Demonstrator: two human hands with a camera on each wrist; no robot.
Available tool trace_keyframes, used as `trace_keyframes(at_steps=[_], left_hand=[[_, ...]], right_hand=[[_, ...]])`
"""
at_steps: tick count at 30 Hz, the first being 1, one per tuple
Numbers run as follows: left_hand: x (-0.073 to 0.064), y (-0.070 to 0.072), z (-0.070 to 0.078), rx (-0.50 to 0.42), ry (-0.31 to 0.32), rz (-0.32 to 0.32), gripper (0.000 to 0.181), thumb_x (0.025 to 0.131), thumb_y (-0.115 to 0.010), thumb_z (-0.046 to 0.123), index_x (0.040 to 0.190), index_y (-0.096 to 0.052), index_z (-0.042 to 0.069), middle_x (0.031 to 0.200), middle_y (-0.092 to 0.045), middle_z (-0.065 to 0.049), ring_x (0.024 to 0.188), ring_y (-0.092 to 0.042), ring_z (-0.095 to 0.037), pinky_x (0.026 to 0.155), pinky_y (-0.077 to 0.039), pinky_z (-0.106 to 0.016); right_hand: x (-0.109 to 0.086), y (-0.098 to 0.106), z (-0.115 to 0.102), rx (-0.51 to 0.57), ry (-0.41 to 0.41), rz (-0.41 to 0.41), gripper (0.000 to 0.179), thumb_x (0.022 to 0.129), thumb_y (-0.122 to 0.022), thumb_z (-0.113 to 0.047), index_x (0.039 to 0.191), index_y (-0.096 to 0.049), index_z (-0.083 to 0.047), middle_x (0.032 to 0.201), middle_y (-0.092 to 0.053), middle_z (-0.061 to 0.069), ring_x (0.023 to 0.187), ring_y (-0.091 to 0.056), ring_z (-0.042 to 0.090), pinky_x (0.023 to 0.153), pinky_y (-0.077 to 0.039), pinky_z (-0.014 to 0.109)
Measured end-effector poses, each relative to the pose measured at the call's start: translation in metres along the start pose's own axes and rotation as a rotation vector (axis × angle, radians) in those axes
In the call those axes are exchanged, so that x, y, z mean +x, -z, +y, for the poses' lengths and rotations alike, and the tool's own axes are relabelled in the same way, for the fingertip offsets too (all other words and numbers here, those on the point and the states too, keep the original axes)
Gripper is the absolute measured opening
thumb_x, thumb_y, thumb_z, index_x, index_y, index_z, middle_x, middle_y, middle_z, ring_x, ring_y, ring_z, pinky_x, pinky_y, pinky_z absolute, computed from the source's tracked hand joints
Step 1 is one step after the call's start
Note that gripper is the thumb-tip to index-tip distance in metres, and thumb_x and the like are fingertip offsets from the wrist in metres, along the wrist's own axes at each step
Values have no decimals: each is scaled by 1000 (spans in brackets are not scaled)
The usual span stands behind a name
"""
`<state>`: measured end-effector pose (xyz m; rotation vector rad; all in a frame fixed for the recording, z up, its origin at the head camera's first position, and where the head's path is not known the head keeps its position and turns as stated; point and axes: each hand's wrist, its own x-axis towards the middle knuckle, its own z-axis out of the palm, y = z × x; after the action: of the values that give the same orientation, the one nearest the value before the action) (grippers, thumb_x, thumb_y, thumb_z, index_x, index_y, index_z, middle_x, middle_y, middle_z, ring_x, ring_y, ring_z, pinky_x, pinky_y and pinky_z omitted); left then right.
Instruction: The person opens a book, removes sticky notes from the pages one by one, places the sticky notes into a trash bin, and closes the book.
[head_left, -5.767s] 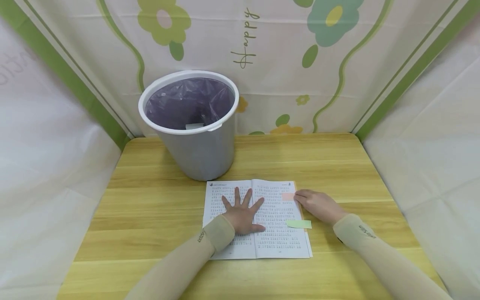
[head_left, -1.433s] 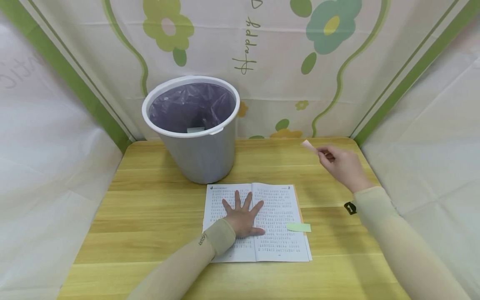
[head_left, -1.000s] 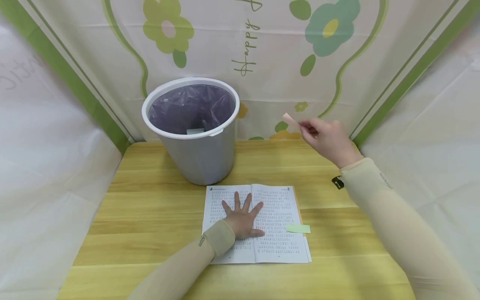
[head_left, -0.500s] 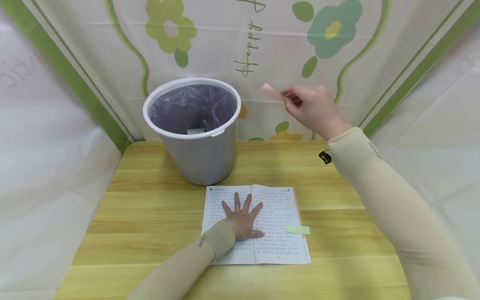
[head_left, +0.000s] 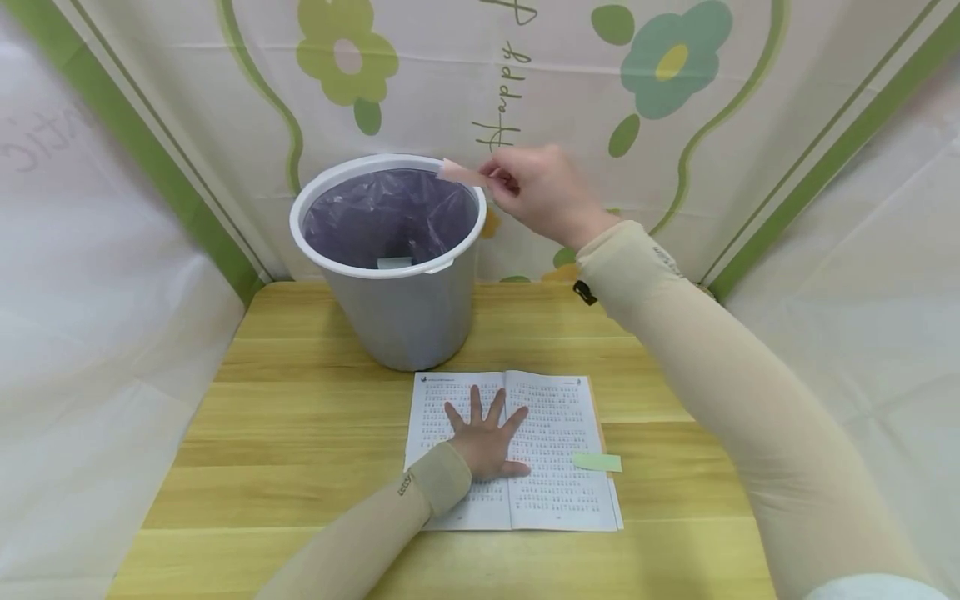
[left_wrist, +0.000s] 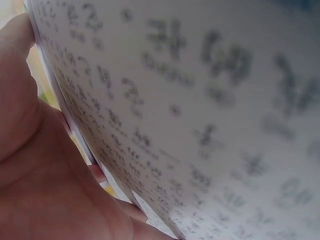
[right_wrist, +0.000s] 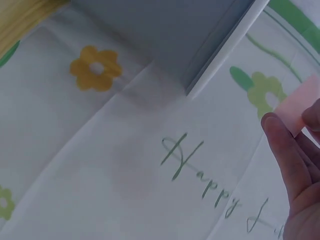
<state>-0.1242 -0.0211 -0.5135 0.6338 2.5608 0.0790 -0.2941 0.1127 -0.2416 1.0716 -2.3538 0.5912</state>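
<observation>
An open book (head_left: pixel 555 492) lies on the wooden table with printed text on both pages. My left hand (head_left: pixel 483 442) rests on it near the spine, its fingers spread wide; in the left wrist view the palm stands beside the blurred page (left_wrist: pixel 200 125). My right hand (head_left: pixel 536 187) pinches a pink sticky note (head_left: pixel 461 173) between thumb and fingers. That note reaches over the right rim of a grey trash bin (head_left: pixel 405 312). In the right wrist view the pink strip (right_wrist: pixel 297 106) shows at the fingertips. A green sticky note (head_left: pixel 597 462) sticks out from the book's right edge.
The bin stands behind the book at the back left, lined with a purple bag (head_left: pixel 360 212); a pale scrap (head_left: pixel 394 262) shows inside. A flower-patterned cloth (head_left: pixel 570 67) hangs behind the table (head_left: pixel 300 450), and pale sheets enclose both sides.
My right hand has peeled the pink note off the right page, lifted it and carried it leftward to the bin's rim. My left hand has stayed on the book.
</observation>
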Motion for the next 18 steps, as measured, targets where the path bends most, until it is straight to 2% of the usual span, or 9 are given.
trace_keyframes(at_steps=[5, 12, 18], left_hand=[[-1, 1, 2, 13, -5, 19, 95, 84, -49, 77, 160, -11, 34, 165, 2, -14, 142, 8, -56, 97, -10, -84], [-4, 1, 6, 43, -1, 33, 94, 84, -46, 79, 160, -11, 35, 166, 1, -12, 143, 7, -54, 98, -12, -83], [-5, 2, 10, 5, -5, 33, 95, 84, -49, 77, 160, -12, 35, 165, 2, -13, 143, 9, -55, 97, -9, -84]], right_hand=[[19, -17, -16, 32, -58, -118, 15, 93, -59, -6, 101, -72, -5, 90, -73, 6, 76, -65, 17, 72, -53, 28], [37, -36, -33, -26, -102, -275, 19, 91, -57, -4, 101, -74, -7, 91, -72, 4, 77, -63, 21, 73, -51, 30], [47, -48, -45, -75, -109, -351, 18, 90, -57, -3, 97, -73, -7, 90, -71, 4, 82, -63, 24, 80, -51, 35]])
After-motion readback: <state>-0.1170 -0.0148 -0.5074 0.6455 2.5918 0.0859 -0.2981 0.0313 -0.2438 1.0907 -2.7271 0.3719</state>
